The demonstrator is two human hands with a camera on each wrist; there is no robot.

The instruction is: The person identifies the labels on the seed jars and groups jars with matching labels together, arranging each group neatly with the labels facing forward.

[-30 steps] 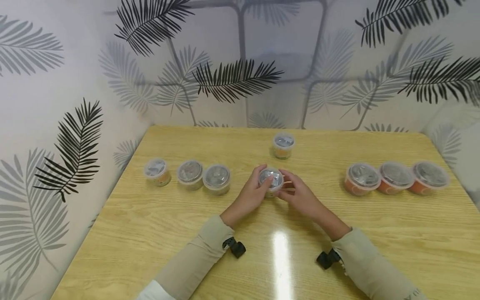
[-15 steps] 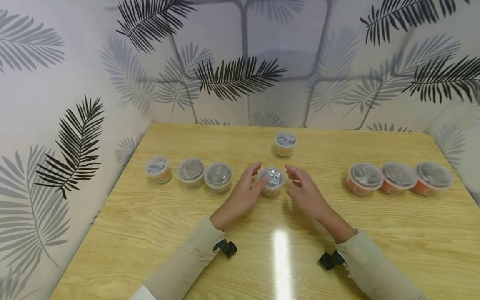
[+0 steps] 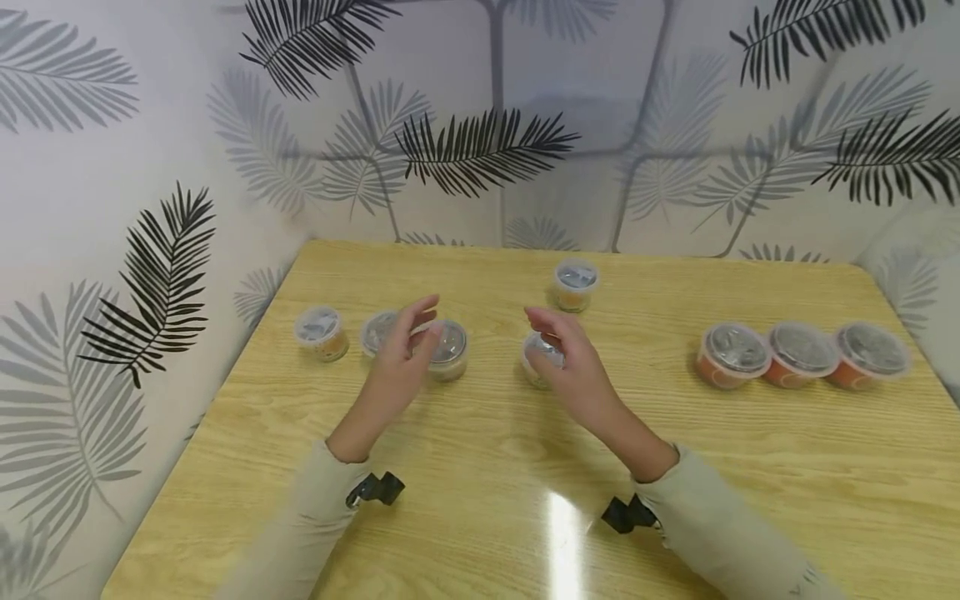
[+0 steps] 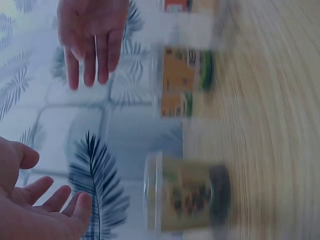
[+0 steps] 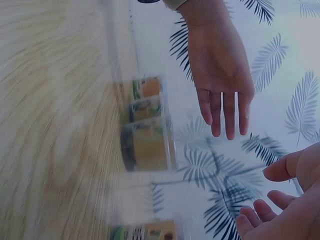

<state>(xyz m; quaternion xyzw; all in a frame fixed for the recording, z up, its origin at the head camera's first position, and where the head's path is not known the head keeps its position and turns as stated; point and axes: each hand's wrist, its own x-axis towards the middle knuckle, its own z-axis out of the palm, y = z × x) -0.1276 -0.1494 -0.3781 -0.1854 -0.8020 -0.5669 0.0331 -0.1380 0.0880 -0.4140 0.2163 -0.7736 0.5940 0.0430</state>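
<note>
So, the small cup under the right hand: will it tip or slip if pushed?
The cup looks short and wide, standing flat on the table, so it probably slides rather than tips. Its clear plastic lid seems smooth, perhaps slippery. Likely light.

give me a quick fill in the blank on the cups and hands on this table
1. The row of orange cups near the right hand holds ___ cups.
2. Both hands hold ___.
3. The table is made of ___.
4. The left hand hovers over the row of ___ clear cups.

Missing words: three; nothing; wood; three
</note>
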